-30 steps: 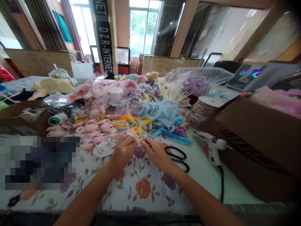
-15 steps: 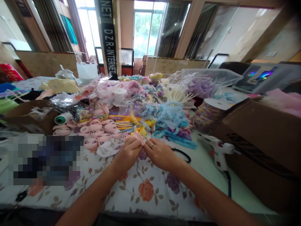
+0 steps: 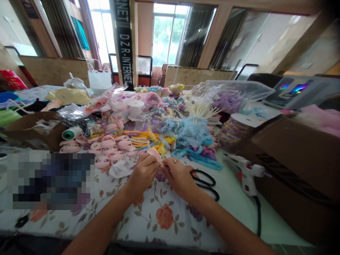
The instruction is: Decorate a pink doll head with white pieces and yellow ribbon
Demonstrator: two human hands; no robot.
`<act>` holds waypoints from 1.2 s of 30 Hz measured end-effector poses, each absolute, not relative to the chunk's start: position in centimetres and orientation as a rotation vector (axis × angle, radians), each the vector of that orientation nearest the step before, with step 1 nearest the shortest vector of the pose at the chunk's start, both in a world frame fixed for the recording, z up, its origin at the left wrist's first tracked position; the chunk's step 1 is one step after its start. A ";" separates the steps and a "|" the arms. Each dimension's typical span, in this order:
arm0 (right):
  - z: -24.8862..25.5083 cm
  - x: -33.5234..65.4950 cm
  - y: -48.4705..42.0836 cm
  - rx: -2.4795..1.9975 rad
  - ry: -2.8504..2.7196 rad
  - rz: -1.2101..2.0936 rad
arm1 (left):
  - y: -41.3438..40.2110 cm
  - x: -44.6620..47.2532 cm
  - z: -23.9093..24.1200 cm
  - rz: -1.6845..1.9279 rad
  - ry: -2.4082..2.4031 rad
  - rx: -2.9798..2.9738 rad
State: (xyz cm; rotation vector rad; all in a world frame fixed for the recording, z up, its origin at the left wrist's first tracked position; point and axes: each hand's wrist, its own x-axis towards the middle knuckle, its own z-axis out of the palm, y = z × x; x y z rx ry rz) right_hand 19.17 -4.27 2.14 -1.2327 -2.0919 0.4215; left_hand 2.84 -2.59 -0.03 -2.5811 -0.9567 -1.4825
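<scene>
The pale pink piece [image 3: 154, 154] is sitting near the center of the frame, its thin stem pointing up. Your left hand [image 3: 143, 171] is holding it, that grip closing narrowly on its lower edge. Your right hand [image 3: 177, 175], wearing a ring [image 3: 175, 162], is bringing its fingertips together just beside the left fingers; whether they are pinching anything, you cannot tell from this view. White crumpled material [image 3: 119, 168] is lying left of your left hand, and pink pieces with printed faces [image 3: 108, 150] are clustering behind it, left of center. Black scissor handles [image 3: 214, 180] are showing beside your right wrist. Toward the right of the frame, a white glue gun [image 3: 248, 177] is resting on the surface [image 3: 233, 212], a brown cardboard box [image 3: 292, 170] standing just beyond. Blue netting [image 3: 193, 131] is lying above center.
</scene>
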 end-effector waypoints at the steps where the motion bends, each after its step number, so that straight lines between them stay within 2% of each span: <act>1: 2.1 19.5 -4.2 -1.176 -2.232 0.183 | -2.6 2.9 0.0 -1.509 -0.953 -2.586; 3: 1.9 20.1 -4.2 -1.057 -2.402 -0.093 | -2.6 3.0 0.0 -1.509 -0.933 -2.605; 5: 1.8 20.1 -4.2 -1.032 -2.405 -0.078 | -2.7 2.9 0.0 -1.448 -0.892 -2.617; 6: 1.7 19.9 -4.2 -1.078 -2.329 0.044 | -2.8 2.9 0.1 -1.394 -0.869 -2.615; 11: 1.7 18.1 -4.2 -1.296 -1.530 1.253 | -3.1 2.6 0.4 -1.105 -0.689 -2.532; 13: 1.7 17.6 -4.2 -1.268 -1.465 1.418 | -3.1 2.6 0.3 -1.095 -0.656 -2.504; 15: 1.7 17.5 -4.3 -1.253 -1.456 1.438 | -3.0 2.5 0.0 -1.122 -0.705 -2.512; 17: 1.8 17.7 -4.6 -1.294 -1.574 1.249 | -2.8 2.6 -0.3 -1.157 -0.793 -2.548; 18: 1.9 18.0 -4.7 -1.328 -1.714 1.030 | -2.7 2.6 -0.4 -1.171 -0.830 -2.568; 21: 2.3 19.0 -4.8 -1.264 -2.276 0.069 | -2.4 2.7 -0.7 -1.204 -0.852 -2.611; 23: 2.6 19.8 -4.6 -1.048 -2.563 -0.409 | -2.3 2.9 -0.8 -1.230 -0.832 -2.629; 25: 2.9 20.4 -4.1 -0.855 -2.730 -0.658 | -2.3 3.0 -0.7 -1.254 -0.819 -2.649; 27: 3.0 20.8 -3.7 -0.779 -2.780 -0.704 | -2.3 3.1 -0.6 -1.281 -0.807 -2.654; 30: 2.8 20.8 -3.4 -0.895 -2.671 -0.342 | -2.6 3.0 -0.3 -1.277 -0.806 -2.646; 33: 2.6 19.7 -3.7 -1.215 -2.154 0.457 | -2.9 2.8 -0.1 -1.244 -0.793 -2.602; 36: 2.3 17.9 -4.4 -1.242 -1.305 1.330 | -3.1 2.5 -0.1 -1.259 -0.747 -2.534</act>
